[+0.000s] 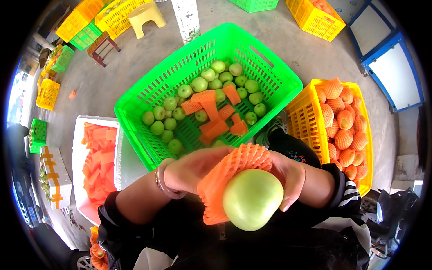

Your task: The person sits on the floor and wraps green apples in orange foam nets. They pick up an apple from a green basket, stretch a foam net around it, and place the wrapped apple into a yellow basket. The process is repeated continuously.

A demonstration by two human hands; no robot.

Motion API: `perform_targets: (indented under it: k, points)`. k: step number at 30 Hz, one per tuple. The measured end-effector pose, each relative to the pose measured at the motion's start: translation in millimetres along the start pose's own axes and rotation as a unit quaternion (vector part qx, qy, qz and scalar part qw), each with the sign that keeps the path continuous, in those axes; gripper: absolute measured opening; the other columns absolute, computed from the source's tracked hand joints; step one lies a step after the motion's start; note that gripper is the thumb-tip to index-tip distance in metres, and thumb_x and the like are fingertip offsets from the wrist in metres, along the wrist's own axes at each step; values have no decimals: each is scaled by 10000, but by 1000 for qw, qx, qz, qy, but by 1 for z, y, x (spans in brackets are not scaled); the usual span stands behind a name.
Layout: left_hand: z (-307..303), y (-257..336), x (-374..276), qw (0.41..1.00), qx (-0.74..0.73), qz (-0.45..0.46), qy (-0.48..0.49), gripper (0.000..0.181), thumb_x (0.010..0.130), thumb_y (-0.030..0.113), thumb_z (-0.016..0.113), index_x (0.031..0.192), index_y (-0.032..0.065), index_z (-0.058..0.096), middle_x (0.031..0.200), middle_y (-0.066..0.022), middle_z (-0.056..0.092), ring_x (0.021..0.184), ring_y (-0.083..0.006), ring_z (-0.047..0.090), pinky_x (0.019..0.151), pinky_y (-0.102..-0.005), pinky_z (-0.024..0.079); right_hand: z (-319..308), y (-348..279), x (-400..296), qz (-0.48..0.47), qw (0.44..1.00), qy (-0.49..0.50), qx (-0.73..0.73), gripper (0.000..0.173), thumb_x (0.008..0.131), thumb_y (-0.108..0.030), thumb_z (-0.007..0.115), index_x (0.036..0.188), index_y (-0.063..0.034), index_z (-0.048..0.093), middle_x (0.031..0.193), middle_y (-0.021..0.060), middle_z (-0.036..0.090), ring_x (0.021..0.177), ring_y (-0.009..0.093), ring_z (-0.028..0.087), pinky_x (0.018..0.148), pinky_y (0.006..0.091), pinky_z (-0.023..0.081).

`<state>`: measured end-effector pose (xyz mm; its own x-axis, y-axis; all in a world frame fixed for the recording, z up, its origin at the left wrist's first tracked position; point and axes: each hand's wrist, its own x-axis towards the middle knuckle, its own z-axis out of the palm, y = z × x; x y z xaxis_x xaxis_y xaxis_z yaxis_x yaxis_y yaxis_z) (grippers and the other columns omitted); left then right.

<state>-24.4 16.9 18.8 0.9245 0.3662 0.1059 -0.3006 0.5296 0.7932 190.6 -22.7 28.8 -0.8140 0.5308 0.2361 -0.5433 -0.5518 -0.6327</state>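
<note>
A large pale green apple [253,199] is close to the camera, partly covered on its far left side by an orange foam net sleeve [216,189]. My right hand [292,179] grips the apple and the edge of the net, with the thumb beside the fruit. Behind the net, my left hand [195,167] holds the sleeve; its fingers are mostly hidden. Beyond both hands stands a green plastic crate [135,135] with many green apples [199,84] and several flat orange foam nets [216,130] inside.
A white foam box [78,168] of flat orange nets stands at left. To the right is a yellow crate [308,114] of net-covered fruit [344,139]. A white pillar [186,20], a yellow stool [145,15] and a small wooden stool [101,47] stand beyond the green crate.
</note>
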Motion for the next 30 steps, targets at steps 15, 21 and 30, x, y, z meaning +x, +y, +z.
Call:
perform_targets:
  k: [15,21,30]
  points:
    - [-9,-12,-6,811,362,104,448,216,835,-113,627,804,59,499,739,29,552,675,-35,521,603,-206,446,-10,15,10,-105,908,359,-187,679,790,-15,794,1367,-27,435,1289,85,581,1190,172,571,1020,346,475]
    - [14,-24,-4,807,470,166,316,240,782,-44,705,865,56,504,844,-48,506,741,-124,568,592,-257,464,-15,28,8,-153,876,391,-238,729,815,50,749,1430,-92,383,1319,79,551,1201,172,560,1004,331,487]
    - [12,-13,-12,876,438,131,156,633,801,33,700,1379,-28,449,1290,-171,420,923,-204,655,792,-297,543,-15,24,-2,-133,930,326,-107,687,946,-324,661,1503,-130,308,1396,90,499,1300,218,472,1101,394,372]
